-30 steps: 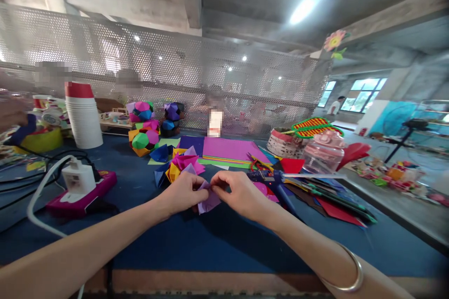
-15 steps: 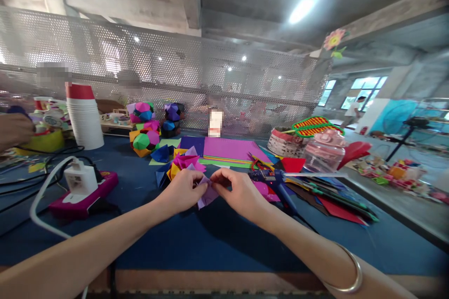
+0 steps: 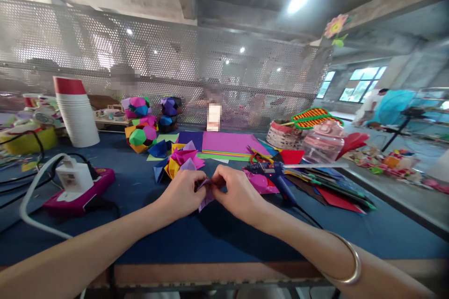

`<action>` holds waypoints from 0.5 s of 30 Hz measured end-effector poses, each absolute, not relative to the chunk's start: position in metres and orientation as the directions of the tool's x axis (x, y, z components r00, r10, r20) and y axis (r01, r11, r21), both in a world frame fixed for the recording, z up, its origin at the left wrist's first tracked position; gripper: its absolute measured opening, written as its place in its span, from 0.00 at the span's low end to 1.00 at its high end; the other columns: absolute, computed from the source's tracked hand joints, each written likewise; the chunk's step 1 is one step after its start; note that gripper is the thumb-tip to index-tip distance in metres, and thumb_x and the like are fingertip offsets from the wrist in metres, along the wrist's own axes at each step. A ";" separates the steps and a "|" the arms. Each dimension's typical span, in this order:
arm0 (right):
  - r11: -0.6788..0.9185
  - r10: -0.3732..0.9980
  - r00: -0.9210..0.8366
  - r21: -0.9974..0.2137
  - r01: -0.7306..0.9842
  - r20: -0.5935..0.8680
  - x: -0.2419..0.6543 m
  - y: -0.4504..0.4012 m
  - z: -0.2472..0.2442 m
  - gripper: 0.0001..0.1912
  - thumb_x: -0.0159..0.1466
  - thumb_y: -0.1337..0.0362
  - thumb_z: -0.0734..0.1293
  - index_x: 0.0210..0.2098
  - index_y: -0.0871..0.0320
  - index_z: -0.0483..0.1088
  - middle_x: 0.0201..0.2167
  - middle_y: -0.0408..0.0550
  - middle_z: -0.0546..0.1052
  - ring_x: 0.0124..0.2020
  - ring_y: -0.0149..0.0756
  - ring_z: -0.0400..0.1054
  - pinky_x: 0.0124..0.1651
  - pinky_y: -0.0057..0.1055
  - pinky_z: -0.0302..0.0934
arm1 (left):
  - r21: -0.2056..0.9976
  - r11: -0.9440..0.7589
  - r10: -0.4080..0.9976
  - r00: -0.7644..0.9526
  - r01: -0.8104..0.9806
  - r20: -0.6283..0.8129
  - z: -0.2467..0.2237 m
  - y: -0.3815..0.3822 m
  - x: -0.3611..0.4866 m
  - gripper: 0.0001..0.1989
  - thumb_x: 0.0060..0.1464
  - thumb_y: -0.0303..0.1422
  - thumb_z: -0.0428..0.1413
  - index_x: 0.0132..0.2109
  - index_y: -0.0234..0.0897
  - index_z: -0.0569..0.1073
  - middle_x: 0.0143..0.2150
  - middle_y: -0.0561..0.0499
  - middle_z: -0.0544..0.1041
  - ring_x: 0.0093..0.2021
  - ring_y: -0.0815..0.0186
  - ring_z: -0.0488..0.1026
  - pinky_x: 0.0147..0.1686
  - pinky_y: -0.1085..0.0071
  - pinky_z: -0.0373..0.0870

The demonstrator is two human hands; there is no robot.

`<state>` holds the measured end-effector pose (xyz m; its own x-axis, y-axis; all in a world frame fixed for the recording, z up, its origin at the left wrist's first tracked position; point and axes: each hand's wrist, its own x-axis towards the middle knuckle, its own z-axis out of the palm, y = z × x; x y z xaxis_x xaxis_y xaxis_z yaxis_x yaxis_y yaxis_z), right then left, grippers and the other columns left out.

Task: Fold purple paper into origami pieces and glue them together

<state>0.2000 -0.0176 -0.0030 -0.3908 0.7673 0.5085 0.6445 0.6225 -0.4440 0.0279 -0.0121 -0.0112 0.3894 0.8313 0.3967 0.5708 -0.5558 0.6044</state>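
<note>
Between my two hands is a small folded piece of purple paper, mostly covered by the fingers. My left hand pinches its left side between thumb and fingers. With thumb and fingertips, my right hand grips the upper right part of the same paper. Just behind my left hand lies a cluster of folded paper pieces in pink, yellow, purple and blue. A blue hot glue gun with a clear glue stick in it rests to the right of my right hand.
A magenta power strip with a white plug and cables lies left. Behind stand stacked paper cups and colourful paper balls. Coloured sheets, scissors, a pink-lidded jar and more paper lie back and right.
The view has shifted slightly. Both hands stay on the purple paper, which is now turned and more hidden by the fingers. At far left, another person's hand has gone out of view.
</note>
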 end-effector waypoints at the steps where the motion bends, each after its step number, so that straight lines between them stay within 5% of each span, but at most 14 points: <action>1: 0.626 0.761 -0.386 -0.437 0.646 0.521 0.200 -0.018 -0.004 0.09 0.54 0.76 0.66 0.27 0.57 0.63 0.25 0.40 0.71 0.28 0.31 0.65 0.31 0.26 0.54 | 0.611 -0.561 0.828 0.387 0.558 0.405 -0.012 -0.012 0.028 0.10 0.49 0.25 0.50 0.31 0.34 0.76 0.23 0.54 0.72 0.24 0.69 0.64 0.24 0.74 0.56; 9: 0.551 0.832 -0.264 -0.668 0.501 0.488 0.203 -0.005 0.003 0.05 0.65 0.64 0.62 0.36 0.58 0.69 0.31 0.44 0.75 0.32 0.32 0.69 0.36 0.28 0.60 | 0.786 -0.487 0.871 0.275 0.380 0.407 -0.016 0.013 0.023 0.11 0.53 0.35 0.52 0.34 0.33 0.76 0.26 0.51 0.76 0.27 0.66 0.71 0.28 0.72 0.64; 15: 0.528 0.849 -0.291 -0.673 0.519 0.442 0.200 -0.004 -0.001 0.07 0.66 0.61 0.63 0.34 0.57 0.68 0.29 0.43 0.75 0.30 0.32 0.68 0.34 0.27 0.58 | 0.796 -0.480 0.876 0.256 0.369 0.409 -0.011 0.011 0.024 0.11 0.53 0.35 0.52 0.32 0.33 0.74 0.26 0.51 0.75 0.28 0.65 0.73 0.27 0.73 0.66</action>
<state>0.1999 -0.0041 -0.0014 -0.2913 0.8486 0.4416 0.5185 0.5280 -0.6726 0.0245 0.0108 -0.0108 0.2558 0.8759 0.4092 0.3686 -0.4797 0.7963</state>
